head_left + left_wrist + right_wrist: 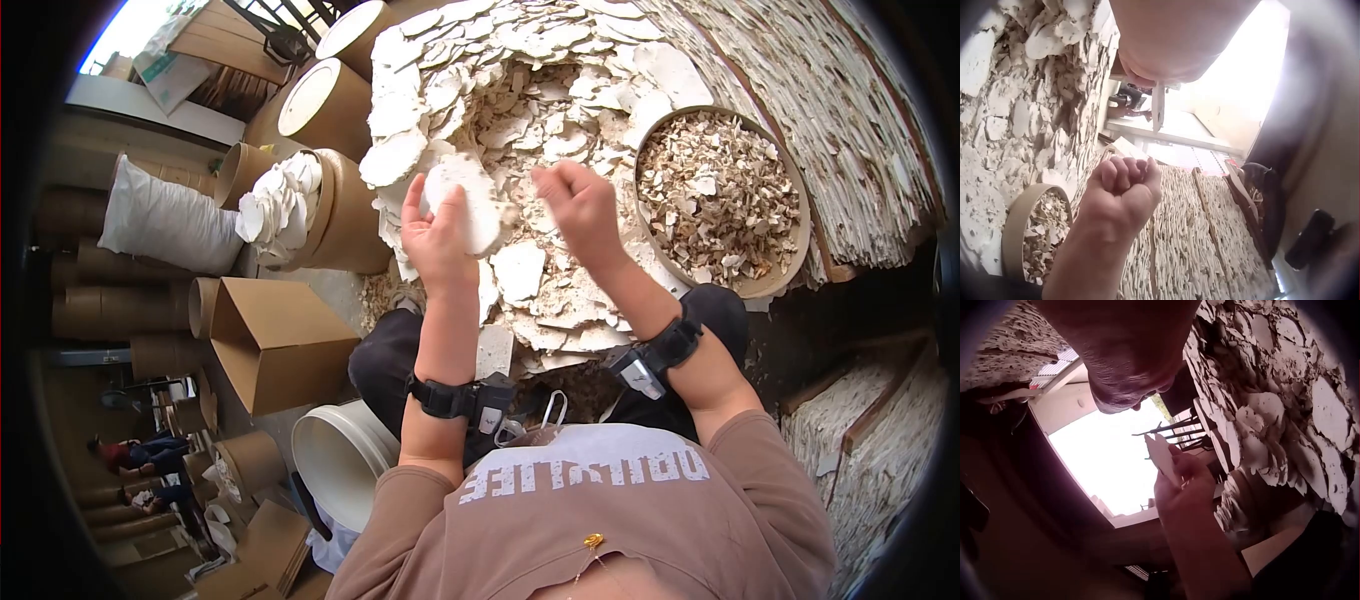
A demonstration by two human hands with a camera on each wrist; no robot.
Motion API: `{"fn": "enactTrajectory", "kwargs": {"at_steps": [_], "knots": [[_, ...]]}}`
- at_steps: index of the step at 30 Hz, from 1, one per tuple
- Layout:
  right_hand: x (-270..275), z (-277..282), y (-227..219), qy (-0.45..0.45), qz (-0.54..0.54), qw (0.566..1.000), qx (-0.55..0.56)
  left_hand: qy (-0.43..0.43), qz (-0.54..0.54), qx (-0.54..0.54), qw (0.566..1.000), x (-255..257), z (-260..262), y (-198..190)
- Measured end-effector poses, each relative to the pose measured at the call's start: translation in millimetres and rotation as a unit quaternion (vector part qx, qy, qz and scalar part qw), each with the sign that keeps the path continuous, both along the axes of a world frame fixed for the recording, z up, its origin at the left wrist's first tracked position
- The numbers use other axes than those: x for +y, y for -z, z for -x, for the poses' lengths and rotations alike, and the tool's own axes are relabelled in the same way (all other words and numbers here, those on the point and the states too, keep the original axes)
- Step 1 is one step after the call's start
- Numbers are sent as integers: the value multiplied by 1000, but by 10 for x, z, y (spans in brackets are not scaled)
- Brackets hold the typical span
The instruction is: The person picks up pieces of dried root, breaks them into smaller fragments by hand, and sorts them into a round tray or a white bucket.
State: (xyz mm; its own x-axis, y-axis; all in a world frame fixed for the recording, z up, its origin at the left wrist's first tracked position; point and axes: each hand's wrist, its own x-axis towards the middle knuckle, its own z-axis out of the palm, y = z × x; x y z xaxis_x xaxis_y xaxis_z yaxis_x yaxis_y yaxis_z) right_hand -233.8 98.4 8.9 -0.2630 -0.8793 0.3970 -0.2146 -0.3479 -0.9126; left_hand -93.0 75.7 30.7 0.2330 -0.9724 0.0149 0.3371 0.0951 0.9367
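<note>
In the head view my left hand pinches a flat white slice between thumb and fingers, above a broad heap of similar slices. The right wrist view shows this slice nearly edge-on, held up in the left hand. My right hand hovers over the heap to the right of the slice, apart from it. Its fingers are curled in, and in the left wrist view the right hand looks like a loose fist with nothing visible in it.
A round shallow tray of small broken bits stands right of the heap. Stacked slices form a wall behind it. To the left are brown drums, a white sack, an open cardboard box and a white bucket.
</note>
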Motion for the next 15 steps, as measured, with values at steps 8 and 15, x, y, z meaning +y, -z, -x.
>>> {"fn": "enactTrajectory", "kwargs": {"at_steps": [8,15], "knots": [[8,-27,-28,-289,-283,820,-406,27,-27,25,999,-8,-68,-18],[18,-45,15,-99,32,991,85,31,22,-41,998,18,-35,-14]]}}
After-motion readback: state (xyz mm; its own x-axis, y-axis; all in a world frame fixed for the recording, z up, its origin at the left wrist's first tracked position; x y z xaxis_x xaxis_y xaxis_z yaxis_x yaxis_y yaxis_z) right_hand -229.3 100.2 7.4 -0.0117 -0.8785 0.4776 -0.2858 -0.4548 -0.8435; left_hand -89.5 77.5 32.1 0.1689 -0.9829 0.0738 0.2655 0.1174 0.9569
